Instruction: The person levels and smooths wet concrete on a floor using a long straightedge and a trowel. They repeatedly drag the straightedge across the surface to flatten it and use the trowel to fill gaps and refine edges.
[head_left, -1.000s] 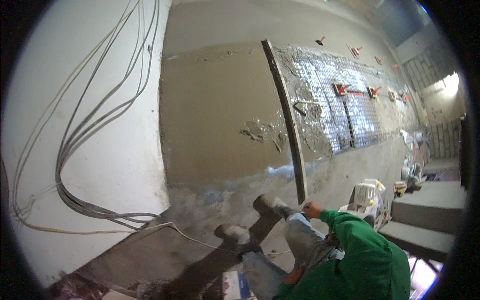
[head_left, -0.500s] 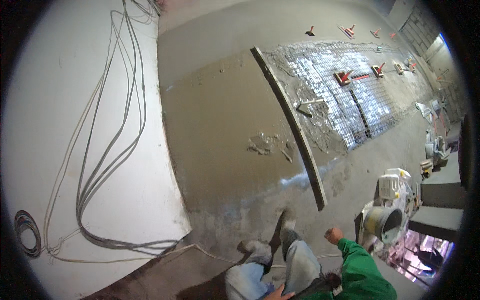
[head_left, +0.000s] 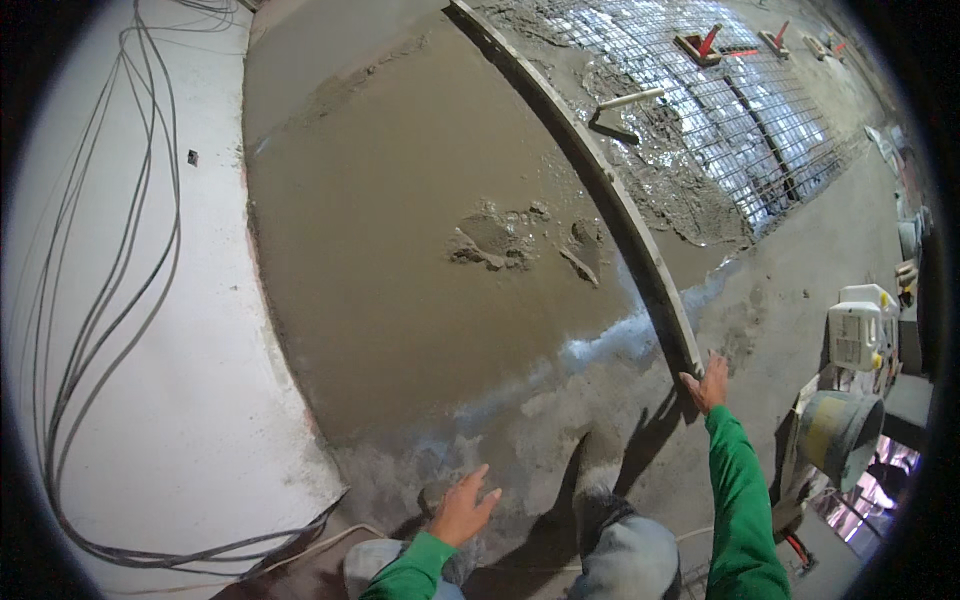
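Long straightedge held at the edge of wet screed

The near end of the straightedge (head_left: 610,190), laid across the wet screed (head_left: 420,230), is touched by the right hand (head_left: 708,381), fingers loosely curled on it. The left hand (head_left: 462,508) is spread open, empty, above the bare floor (head_left: 560,430).

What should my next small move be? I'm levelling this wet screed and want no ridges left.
Probably close the right hand on the near end of the long straightedge and draw it across the wet screed. The hand only touches that end, open, the left hand hangs free, and rough lumps sit in the otherwise smooth surface just left of the straightedge.
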